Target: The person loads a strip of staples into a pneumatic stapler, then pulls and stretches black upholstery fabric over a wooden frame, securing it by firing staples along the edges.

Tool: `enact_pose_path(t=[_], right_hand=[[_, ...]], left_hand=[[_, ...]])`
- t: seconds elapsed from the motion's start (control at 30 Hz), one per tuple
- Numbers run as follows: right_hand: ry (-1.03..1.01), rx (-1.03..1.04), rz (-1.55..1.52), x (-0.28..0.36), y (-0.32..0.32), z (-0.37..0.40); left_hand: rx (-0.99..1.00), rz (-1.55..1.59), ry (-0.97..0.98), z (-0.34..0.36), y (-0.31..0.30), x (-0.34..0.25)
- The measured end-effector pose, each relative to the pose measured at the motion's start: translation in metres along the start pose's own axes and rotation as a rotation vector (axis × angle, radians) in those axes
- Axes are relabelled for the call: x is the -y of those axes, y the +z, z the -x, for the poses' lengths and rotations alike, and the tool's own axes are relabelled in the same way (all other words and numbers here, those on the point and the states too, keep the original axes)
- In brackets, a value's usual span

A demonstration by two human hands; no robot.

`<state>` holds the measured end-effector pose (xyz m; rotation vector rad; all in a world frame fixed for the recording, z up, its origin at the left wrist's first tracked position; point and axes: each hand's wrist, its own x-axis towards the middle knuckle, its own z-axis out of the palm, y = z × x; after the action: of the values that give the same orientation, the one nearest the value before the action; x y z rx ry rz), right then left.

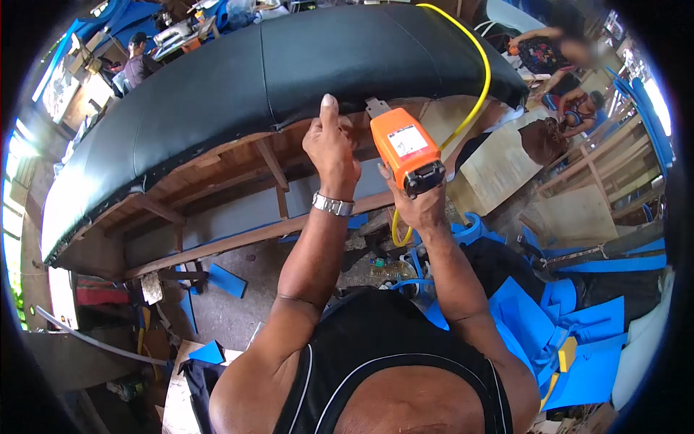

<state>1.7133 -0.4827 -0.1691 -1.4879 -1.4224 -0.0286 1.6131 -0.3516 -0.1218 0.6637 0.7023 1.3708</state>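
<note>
The black cover [289, 65] is stretched over the top of the wooden frame [238, 155], its loose hem hanging at the frame's lower front edge. It is judged soft, pliable and smooth, likely slippery, and best taken at that hem, where it can be pinched against the wood. There the left hand [331, 148] is closed on it, thumb raised and pressed to the hem, fingers curled beneath.

The staple gun [406, 148] is held just beside, nose at the same edge, with the right hand [418, 206] wrapped fully round its handle. It is judged rigid and fairly weighty, tugged somewhat by the yellow hose [483, 79].

One cover with one seam, one gun, one hose and one wristwatch [332, 205] are counted. Many blue foam offcuts [593, 340] are scattered on the floor, and three other people are seen behind.
</note>
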Motion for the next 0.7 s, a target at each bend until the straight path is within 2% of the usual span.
enact_pose_path(t=[0.1,0.13,0.23,0.33,0.5,0.57,0.63,0.67,0.7], right_hand=[[-0.098,-0.077,-0.025,0.023,-0.008,-0.003],[-0.072,-0.080,-0.066,0.030,-0.007,-0.003],[-0.029,-0.046,-0.102,0.039,-0.007,0.004],[-0.024,0.039,0.045,0.037,0.000,0.007],[-0.093,-0.084,-0.013,0.020,0.029,0.001],[-0.167,-0.081,0.066,0.015,0.028,0.002],[-0.110,-0.030,0.059,0.023,0.022,0.003],[-0.080,-0.004,0.057,0.027,0.020,0.003],[-0.064,-0.011,0.041,0.031,0.020,0.004]], left_hand=[[-0.003,-0.422,0.513,-0.009,-0.013,0.020],[0.023,-0.538,0.661,-0.009,-0.021,0.019],[0.046,-0.593,0.740,-0.013,-0.029,0.028],[0.078,-0.546,0.711,-0.013,-0.027,0.027],[0.116,-0.502,0.627,-0.020,-0.032,0.026],[0.069,-0.242,0.398,-0.014,-0.030,0.016],[-0.008,-0.008,0.112,-0.007,-0.035,-0.005],[-0.002,0.050,0.146,-0.010,-0.036,-0.004],[0.014,-0.051,0.256,-0.015,-0.042,0.000]])
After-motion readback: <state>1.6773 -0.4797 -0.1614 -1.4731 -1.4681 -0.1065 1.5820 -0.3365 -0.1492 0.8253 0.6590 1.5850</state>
